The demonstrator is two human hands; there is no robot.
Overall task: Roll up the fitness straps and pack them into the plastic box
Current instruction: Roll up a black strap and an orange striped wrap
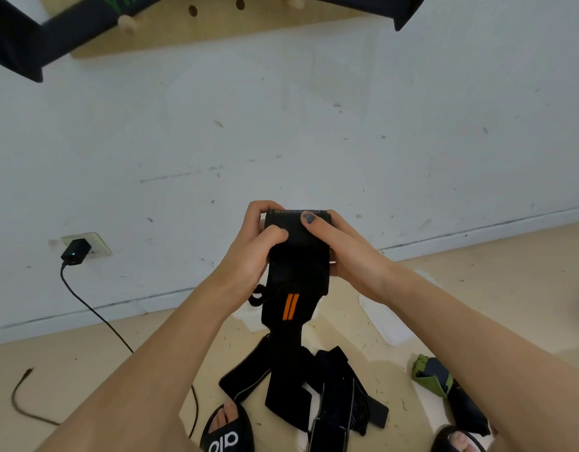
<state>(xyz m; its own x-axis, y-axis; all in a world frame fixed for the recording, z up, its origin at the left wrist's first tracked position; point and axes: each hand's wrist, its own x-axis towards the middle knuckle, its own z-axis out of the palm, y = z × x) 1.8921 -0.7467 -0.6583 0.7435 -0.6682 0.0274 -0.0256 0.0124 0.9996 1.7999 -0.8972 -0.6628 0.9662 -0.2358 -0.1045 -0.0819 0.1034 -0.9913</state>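
Hands gripped a black strap point(298, 252) held up before the wall point(314, 125). The left hand point(252, 252) curled round the roll's left side, thumb pressed on its front; the right hand point(350, 256) clasped the right side, thumb laid across the top. The strap's unrolled tail, marked with two orange bars, hung to the floor point(477, 305), where more straps point(317, 396) lay between two sandals point(228, 432).
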